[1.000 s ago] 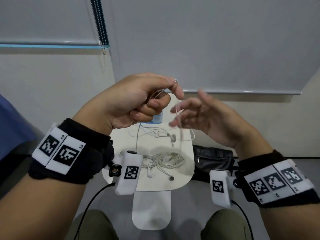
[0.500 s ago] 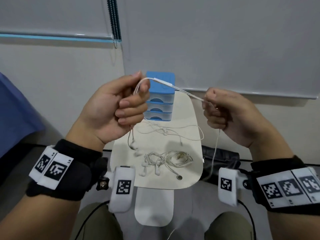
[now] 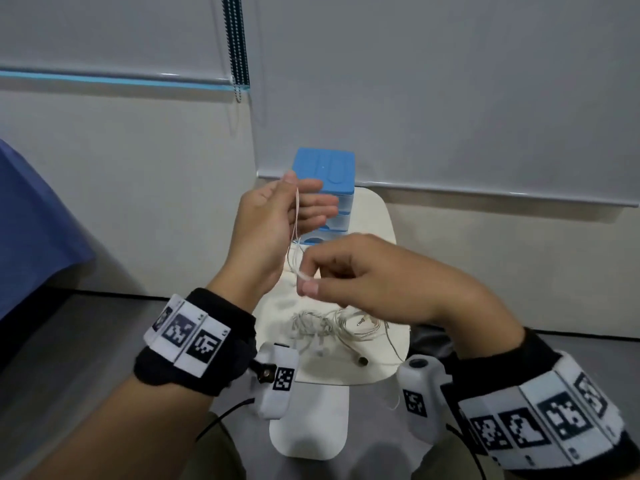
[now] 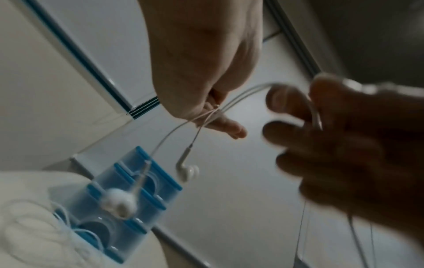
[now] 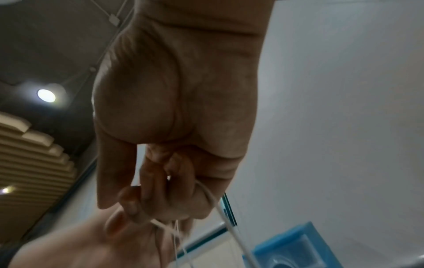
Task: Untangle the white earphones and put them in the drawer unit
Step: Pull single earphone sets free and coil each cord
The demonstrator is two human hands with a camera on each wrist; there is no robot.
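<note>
Blue cloth fills the far left of the head view, against a pale wall below a grey roller blind with its beaded cord. Next comes the left hand, raised in front of the drawer unit, fingers mostly straight and pointing right, with the white earphones draped as a thin cable across the palm; the thumb appears to lie against the cable near the top, though how tightly it is pinched cannot be told from above. In the left wrist view the cable loops over those dark fingers, so the hand does hold the cable. Just right of and below it, the right hand is curled, its thumb and forefinger pinching the same cable at a small knot; the left wrist view shows two earbuds dangling below that pinch, one sharp and one blurred. Both hands are held in the air above a small white table. On the table, under the right hand, lies a further heap of tangled pale earphone cables with a jack plug at its near edge. At the table's far end stands the drawer unit, with a blue top and translucent drawers, the lowest hidden partly by the hands. A black bag sits just right of the table.
</note>
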